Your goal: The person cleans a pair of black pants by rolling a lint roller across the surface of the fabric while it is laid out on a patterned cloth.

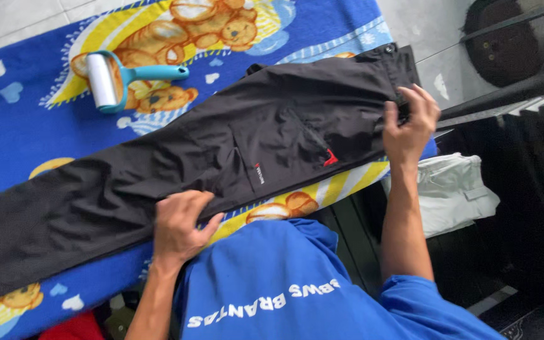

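A pair of dark brown trousers [221,157] lies flat along a board covered with a blue cloth printed with bears and hearts [20,126]. My left hand [181,223] presses palm down on the near edge of the trouser leg. My right hand [410,123] pinches the fabric at the waistband end, by the right edge of the board. A side pocket with a small red mark faces up between the two hands. I wear a blue shirt [284,283].
A lint roller with a teal handle [118,79] rests on the blue cloth beyond the trousers. A folded white garment [458,189] sits below the board's right end. Dark furniture [511,44] stands at the upper right.
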